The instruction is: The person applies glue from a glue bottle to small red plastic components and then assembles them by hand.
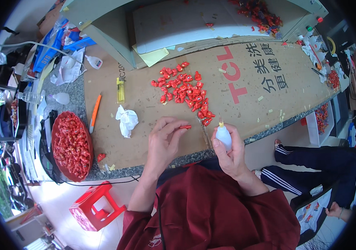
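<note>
While fingers [235, 139] grip bottle [223, 138], red letters [239, 91], black characters [274, 63]

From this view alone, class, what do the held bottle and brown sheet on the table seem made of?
Bottle: probably plastic, smooth-finished, its whitish body evenly rounded. Brown sheet: likely cardboard, matt, judging by its tan colour and large printing.

Small workshop, by looks: cardboard [153, 112] spread over stone worktop [73, 89], small red pieces [188, 92] piled loose, heaped tray [91, 146] and orange cutter [96, 112] left, white bin [313, 132] right.
</note>
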A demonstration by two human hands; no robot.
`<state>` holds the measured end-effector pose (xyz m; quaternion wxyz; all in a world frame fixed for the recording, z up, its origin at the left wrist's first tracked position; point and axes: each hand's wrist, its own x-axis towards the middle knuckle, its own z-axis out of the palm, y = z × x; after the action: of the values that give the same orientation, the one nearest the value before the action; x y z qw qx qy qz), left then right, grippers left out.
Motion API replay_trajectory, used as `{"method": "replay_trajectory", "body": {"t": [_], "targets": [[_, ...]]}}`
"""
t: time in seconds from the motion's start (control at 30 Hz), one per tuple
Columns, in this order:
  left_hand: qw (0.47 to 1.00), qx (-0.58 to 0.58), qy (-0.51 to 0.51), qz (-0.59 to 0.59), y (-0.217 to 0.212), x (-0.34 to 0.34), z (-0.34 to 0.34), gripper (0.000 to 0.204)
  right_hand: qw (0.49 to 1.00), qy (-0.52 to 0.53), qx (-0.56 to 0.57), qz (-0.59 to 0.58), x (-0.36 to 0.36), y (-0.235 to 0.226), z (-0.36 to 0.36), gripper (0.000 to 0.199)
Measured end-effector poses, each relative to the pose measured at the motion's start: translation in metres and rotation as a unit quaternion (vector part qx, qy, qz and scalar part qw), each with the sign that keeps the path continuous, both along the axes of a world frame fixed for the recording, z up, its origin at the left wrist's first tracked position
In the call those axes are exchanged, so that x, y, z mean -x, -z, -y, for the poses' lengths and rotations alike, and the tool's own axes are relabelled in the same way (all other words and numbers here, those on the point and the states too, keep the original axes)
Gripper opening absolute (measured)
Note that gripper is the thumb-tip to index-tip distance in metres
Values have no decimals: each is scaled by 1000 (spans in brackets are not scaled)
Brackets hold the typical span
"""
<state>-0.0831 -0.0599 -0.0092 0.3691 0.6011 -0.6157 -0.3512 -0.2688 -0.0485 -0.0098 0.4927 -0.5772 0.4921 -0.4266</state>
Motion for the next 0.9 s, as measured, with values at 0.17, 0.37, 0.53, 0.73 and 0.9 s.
{"method": "replay_trajectory", "body": {"t": [0.17, 0.37, 0.53, 0.73, 0.9], "targets": [[911, -96, -60, -397, 11, 3, -34, 14, 999, -17, 11, 25, -17, 2, -3, 30], [858, -47, -15, -512, 25, 7, -61, 16, 995, -67, -25, 74, -31, -2, -10, 30], [774, -33, -14, -633, 21, 12, -66, 17, 997, -73, 27, 29, -37, 0, -13, 30], [756, -37, -108, -644, 26, 12, -71, 28, 996, -59, -21, 56, -36, -1, -18, 29], [794, 1, -124, -594, 23, 15, -69, 29, 988, -77, -67, 118, -39, -3, -20, 25]]}}
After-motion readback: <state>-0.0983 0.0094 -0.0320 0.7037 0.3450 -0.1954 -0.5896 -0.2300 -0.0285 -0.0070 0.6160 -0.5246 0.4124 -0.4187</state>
